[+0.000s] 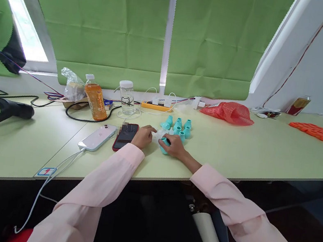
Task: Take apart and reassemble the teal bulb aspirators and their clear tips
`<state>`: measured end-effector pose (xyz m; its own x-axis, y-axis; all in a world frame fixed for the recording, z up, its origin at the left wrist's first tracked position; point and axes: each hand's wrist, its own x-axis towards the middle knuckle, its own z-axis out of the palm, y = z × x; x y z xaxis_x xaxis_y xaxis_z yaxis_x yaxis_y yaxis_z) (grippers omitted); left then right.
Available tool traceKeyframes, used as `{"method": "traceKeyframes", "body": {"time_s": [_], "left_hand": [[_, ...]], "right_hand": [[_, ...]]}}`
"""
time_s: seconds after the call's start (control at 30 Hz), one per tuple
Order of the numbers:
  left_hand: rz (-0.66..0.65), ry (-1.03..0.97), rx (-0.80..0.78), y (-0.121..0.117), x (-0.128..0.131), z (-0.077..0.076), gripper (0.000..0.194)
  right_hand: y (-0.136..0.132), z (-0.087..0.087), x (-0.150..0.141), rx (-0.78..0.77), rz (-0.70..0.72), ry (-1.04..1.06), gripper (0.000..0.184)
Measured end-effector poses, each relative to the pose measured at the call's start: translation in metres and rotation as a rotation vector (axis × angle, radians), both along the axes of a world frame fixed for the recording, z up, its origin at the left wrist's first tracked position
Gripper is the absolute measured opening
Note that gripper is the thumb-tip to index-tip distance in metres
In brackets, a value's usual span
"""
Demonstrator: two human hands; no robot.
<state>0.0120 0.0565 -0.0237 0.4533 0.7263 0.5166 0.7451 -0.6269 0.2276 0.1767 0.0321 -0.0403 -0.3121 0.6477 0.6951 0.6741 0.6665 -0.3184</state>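
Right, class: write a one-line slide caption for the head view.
Right hand grips a teal cap beside more caps, left hand next to a dark phone on the desk.

No wording legible anywhere. Sticker at table's front edge, left: red lightning-bolt sign, blue border. Orange bottle's label carries print, too small to read. Clear bottle bears a dark mark, unreadable.

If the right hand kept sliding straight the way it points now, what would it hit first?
The right hand, holding a teal piece, points left toward the left hand. It would probably meet a small whitish item between them first, then the left hand; depth is hard to judge.
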Motion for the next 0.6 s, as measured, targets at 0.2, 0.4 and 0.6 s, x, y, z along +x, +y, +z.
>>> {"method": "traceKeyframes", "body": {"time_s": [0.2, 0.4, 0.6], "left_hand": [[-0.049, 0.135, -0.06, -0.009, 0.0, 0.001, 0.026], [-0.005, 0.18, -0.075, -0.008, 0.001, 0.001, 0.027], [-0.001, 0.183, -0.055, -0.005, -0.001, -0.001, 0.03]], "right_hand": [[-0.001, 0.004, 0.013, 0.108, -0.129, 0.126, 0.03], [0.018, 0.029, 0.057, 0.167, -0.569, 0.404, 0.046], [0.043, 0.017, 0.08, -0.164, -0.878, 0.356, 0.032]]}}
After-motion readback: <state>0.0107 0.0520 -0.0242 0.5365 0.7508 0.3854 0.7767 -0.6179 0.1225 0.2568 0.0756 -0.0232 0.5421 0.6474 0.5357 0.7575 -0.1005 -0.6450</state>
